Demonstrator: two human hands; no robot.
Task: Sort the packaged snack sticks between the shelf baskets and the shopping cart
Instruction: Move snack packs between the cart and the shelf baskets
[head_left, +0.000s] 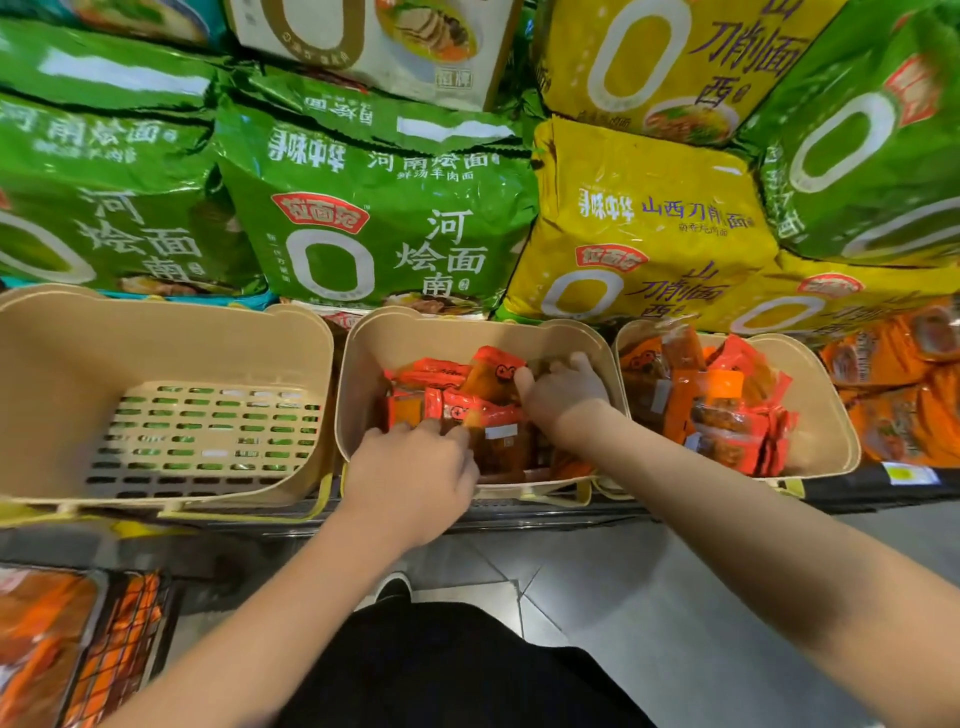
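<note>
Left hand (415, 478): curled over the near packets in the middle basket (363, 332); grip hidden, cannot be told.
Snack sticks (467, 410): heaped in the middle basket.
Right hand (563, 392): fingers curled into far packets.
Advice: one bundle should be gathered squarely before lifting.

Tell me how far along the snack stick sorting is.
Done: the left basket holds nothing, and orange packs fill the shopping cart at lower left. In hand: left hand and right hand are both among the packs in the middle basket; each grip is unclear. Left: the middle basket and the full right basket.
</note>
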